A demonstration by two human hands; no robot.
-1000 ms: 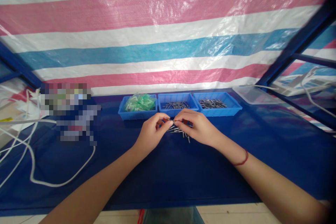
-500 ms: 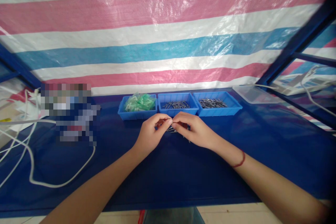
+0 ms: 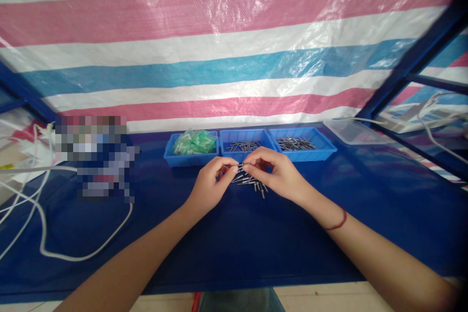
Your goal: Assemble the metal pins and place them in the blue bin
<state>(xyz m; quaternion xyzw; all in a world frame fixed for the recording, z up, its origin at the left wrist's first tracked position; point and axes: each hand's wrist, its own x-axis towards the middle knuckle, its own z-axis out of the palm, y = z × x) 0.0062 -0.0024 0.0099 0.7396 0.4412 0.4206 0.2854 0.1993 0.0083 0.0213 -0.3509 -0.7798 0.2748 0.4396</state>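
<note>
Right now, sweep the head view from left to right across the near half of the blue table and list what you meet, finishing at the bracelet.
White cable → left hand → slim metal pin at the fingertips → right hand → dark red bracelet.

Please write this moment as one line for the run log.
left hand: pinching thin metal item; right hand: pinching at same item; on blue table: loose metal pieces; behind: three blue bins
</note>
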